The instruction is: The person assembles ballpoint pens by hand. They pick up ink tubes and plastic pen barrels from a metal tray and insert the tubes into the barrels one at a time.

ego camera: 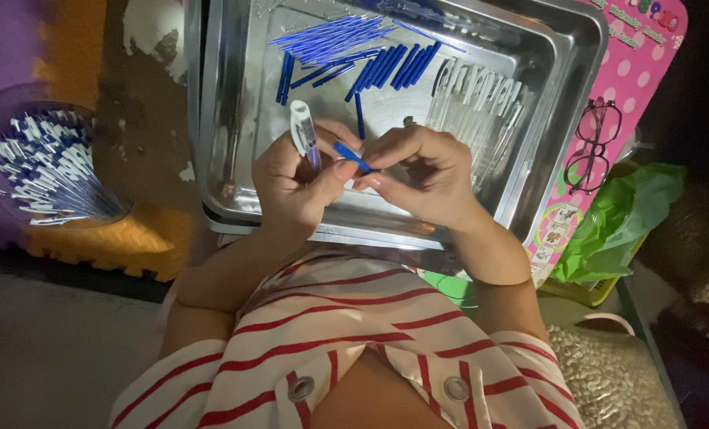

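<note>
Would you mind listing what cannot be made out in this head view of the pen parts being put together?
- Small blue part: its ends are hidden by the fingertips of the left hand and right hand.
- White pen piece: lower end hidden inside the left hand.
- Metal tray: far rim cut off by the top edge.
- Clear parts in the tray: too dim and glary to count.
- Glasses: dark, detail lost.

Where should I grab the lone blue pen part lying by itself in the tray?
Pinch the lone blue part at mid-length across its narrow width, coming straight down from above. It lies flat on the tray floor with bare metal on both sides.
</note>
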